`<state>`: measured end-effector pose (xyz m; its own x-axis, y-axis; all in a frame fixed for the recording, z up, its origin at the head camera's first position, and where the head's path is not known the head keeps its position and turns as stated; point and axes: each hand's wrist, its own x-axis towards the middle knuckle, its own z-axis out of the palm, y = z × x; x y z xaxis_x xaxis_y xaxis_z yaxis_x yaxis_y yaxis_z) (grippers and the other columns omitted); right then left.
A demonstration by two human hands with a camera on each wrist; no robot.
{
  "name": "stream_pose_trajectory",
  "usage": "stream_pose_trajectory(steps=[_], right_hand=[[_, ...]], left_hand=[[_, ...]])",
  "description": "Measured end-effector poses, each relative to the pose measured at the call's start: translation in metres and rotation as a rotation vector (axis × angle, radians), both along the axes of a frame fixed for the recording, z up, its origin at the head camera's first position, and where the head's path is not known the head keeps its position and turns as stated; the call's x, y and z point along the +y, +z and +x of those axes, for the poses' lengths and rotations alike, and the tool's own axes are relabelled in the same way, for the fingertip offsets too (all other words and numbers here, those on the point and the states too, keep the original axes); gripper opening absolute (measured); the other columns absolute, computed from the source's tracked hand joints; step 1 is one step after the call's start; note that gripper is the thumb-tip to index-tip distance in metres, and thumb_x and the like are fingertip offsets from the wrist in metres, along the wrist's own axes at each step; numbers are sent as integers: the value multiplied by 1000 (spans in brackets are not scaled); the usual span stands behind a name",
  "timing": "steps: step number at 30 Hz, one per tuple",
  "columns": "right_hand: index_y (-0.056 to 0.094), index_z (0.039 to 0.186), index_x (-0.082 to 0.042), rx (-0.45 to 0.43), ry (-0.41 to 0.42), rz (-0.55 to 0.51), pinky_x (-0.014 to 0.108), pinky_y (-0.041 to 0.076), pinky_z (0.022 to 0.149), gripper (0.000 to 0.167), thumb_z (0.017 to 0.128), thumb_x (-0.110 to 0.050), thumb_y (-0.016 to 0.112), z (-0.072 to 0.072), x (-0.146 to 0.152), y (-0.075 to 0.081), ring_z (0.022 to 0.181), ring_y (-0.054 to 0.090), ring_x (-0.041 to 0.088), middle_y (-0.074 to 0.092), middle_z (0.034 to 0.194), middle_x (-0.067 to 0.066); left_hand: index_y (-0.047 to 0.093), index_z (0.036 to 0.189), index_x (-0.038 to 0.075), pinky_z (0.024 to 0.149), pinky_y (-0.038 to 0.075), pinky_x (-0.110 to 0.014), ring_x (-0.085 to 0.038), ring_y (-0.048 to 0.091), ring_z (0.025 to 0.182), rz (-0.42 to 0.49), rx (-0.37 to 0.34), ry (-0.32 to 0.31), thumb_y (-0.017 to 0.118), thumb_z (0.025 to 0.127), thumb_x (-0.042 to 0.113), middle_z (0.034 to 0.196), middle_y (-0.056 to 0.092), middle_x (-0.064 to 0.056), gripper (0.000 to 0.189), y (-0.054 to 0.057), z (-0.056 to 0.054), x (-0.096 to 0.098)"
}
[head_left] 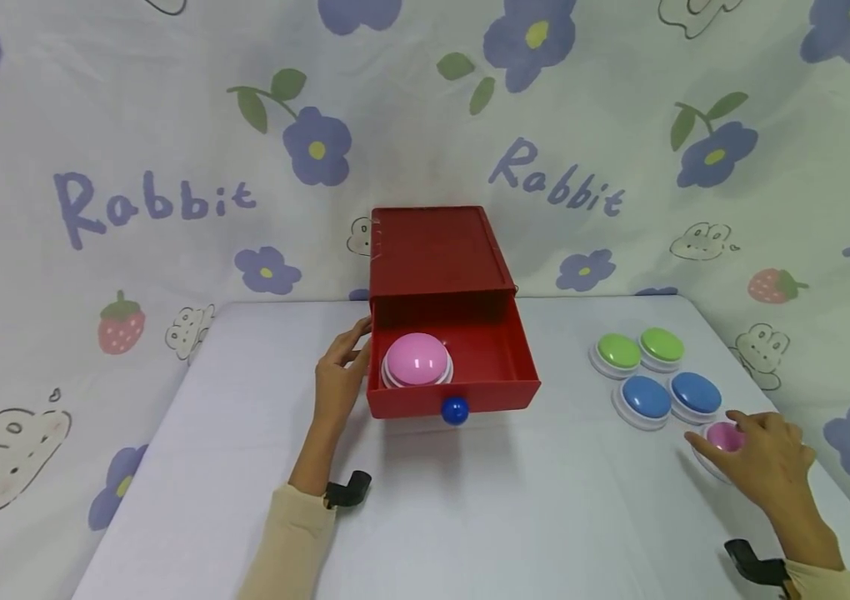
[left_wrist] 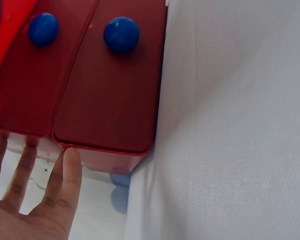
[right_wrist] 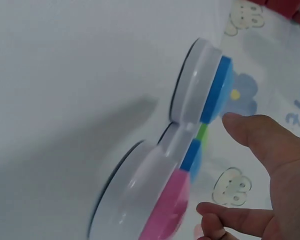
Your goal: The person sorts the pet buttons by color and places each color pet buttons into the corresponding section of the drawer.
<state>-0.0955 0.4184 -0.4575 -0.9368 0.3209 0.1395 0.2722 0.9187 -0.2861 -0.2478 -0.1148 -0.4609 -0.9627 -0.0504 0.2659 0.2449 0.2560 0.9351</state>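
Note:
A red drawer box [head_left: 432, 250] stands at the back of the table, its top drawer [head_left: 488, 350] pulled out. In that drawer's left part lies a push button with a pink dome [head_left: 416, 358] on a white base. My left hand [head_left: 338, 375] touches the box's left side; the left wrist view shows its fingers extended at the edge below two closed drawer fronts [left_wrist: 105, 95] with blue knobs. At the right, my right hand [head_left: 766, 458] hovers over another pink button [head_left: 725, 436], thumb and fingers spread apart. In the right wrist view the fingers stand clear of this pink button [right_wrist: 165, 210].
Beyond the right hand sit two blue buttons [head_left: 646, 397] and two green buttons [head_left: 618, 351], close together on white bases. The white table [head_left: 567, 500] meets a patterned cloth backdrop [head_left: 425, 150] behind. A blue knob [head_left: 455, 410] juts from the open drawer's front.

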Motion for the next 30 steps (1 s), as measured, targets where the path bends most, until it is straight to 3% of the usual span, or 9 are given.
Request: stream_pose_trajectory(steps=[6, 12, 19, 23, 30], right_hand=[[44, 127, 21, -76, -56, -12, 69, 30, 75, 97, 82, -61, 72, 6, 14, -6, 105, 27, 59, 35, 111, 42], [44, 119, 23, -165, -140, 5, 68, 30, 74, 104, 78, -68, 71, 13, 25, -12, 99, 29, 57, 36, 101, 42], [44, 120, 24, -210, -206, -20, 69, 31, 79, 109, 75, -72, 71, 17, 22, -13, 102, 28, 58, 37, 103, 43], [45, 122, 23, -143, -189, 5, 70, 32, 78, 108, 75, -71, 72, 20, 12, -1, 104, 28, 58, 37, 106, 42], [55, 116, 18, 69, -25, 65, 70, 33, 70, 96, 71, -63, 80, 15, -17, 35, 102, 33, 58, 43, 105, 37]], left_hand=[[55, 141, 45, 78, 59, -24, -16, 62, 105, 7, 2, 0, 59, 97, 52, 135, 57, 14, 44, 0, 0, -2], [54, 143, 42, 79, 59, -25, -18, 61, 107, 0, 9, -8, 59, 98, 51, 137, 57, 10, 46, -1, 0, -2], [54, 145, 38, 81, 60, -30, -20, 61, 108, 1, -4, -15, 60, 97, 52, 138, 57, 8, 50, -1, 0, 0], [54, 142, 45, 84, 60, -37, -19, 61, 109, 4, -14, -14, 60, 96, 54, 137, 57, 10, 48, 0, 1, 1], [55, 142, 43, 83, 60, -38, -17, 61, 107, 18, 1, 6, 61, 95, 55, 134, 58, 13, 49, -1, 0, 2]])
